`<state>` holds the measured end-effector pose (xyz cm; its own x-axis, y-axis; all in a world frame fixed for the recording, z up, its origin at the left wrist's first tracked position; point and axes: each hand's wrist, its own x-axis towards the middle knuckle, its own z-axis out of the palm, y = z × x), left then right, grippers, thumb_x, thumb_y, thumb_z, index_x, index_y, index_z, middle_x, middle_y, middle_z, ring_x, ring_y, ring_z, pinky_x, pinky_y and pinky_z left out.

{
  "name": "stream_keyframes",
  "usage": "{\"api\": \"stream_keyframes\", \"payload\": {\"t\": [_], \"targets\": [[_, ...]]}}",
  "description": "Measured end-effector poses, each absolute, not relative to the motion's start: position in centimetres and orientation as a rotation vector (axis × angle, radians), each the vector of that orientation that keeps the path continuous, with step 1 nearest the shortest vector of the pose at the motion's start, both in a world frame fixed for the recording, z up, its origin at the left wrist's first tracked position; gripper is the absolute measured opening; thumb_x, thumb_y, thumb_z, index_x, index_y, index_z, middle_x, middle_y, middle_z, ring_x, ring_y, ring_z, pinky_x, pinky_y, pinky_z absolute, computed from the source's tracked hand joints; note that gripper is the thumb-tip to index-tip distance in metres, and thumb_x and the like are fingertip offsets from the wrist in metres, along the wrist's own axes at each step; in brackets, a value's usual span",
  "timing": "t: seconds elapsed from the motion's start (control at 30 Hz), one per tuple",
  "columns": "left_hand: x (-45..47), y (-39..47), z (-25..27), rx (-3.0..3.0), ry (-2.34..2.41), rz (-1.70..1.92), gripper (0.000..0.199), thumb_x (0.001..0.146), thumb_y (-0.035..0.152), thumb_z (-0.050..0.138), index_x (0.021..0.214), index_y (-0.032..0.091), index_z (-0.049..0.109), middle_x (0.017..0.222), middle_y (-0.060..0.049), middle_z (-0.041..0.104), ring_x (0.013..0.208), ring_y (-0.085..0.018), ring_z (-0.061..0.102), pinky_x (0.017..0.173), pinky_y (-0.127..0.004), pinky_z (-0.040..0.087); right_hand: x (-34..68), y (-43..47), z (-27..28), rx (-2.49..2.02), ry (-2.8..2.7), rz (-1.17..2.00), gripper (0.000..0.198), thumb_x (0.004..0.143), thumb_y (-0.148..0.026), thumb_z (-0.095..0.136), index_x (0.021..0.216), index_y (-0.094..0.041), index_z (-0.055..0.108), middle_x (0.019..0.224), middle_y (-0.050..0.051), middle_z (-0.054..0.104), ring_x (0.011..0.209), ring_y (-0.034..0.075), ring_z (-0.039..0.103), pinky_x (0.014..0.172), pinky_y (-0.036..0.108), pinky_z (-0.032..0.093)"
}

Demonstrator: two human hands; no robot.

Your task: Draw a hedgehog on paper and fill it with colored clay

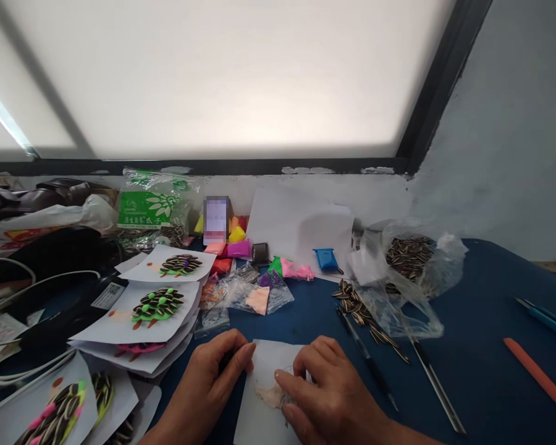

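A white paper card (250, 408) lies on the blue tabletop in front of me. On it is a thin, flattened patch of pale peach clay (269, 395), partly hidden by my right hand (327, 386). The index fingertip of that hand touches the clay, with the thumb apart below and the other fingers bent over the card. My left hand (217, 371) is closed at the card's upper left edge, thumb and forefinger pinched there. Dark pen lines show faintly beside the clay under the right fingers.
Left are stacked cards with sunflower-seed hedgehogs (157, 306). Behind lie coloured clay packets (238, 248), a blue clay packet (325, 259) and white sheets (296, 216). To the right are loose seeds (356, 303), a seed bag (408, 256), a black pen (366, 355) and an orange stick (537, 377).
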<state>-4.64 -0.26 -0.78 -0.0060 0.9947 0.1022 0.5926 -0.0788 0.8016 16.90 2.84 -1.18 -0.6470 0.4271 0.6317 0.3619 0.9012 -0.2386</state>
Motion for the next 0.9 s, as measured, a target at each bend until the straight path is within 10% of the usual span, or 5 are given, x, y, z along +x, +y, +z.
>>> {"api": "stream_keyframes", "payload": {"t": [0.37,0.9], "targets": [[-4.8,0.0,-0.9,1.680,1.625,0.942,0.049,0.093,0.055,0.040,0.065,0.020,0.059,0.061,0.000,0.053,0.058,-0.018,0.049,0.056,-0.027,0.037,17.4,3.2,0.2,-0.766,-2.188,0.655,0.020,0.096,-0.017,0.044,0.093,-0.017,0.064,0.077,0.003,0.061,0.072,0.018,0.055,0.072,0.033,0.037],[-5.7,-0.2,-1.2,1.548,1.491,1.074,0.049,0.097,0.056,0.047,0.068,0.021,0.065,0.064,0.000,0.063,0.063,-0.018,0.057,0.063,-0.025,0.045,17.2,4.0,-0.8,-0.659,-2.206,0.569,0.019,0.094,-0.015,0.044,0.087,-0.018,0.062,0.073,0.003,0.063,0.067,0.017,0.057,0.067,0.030,0.037]]}}
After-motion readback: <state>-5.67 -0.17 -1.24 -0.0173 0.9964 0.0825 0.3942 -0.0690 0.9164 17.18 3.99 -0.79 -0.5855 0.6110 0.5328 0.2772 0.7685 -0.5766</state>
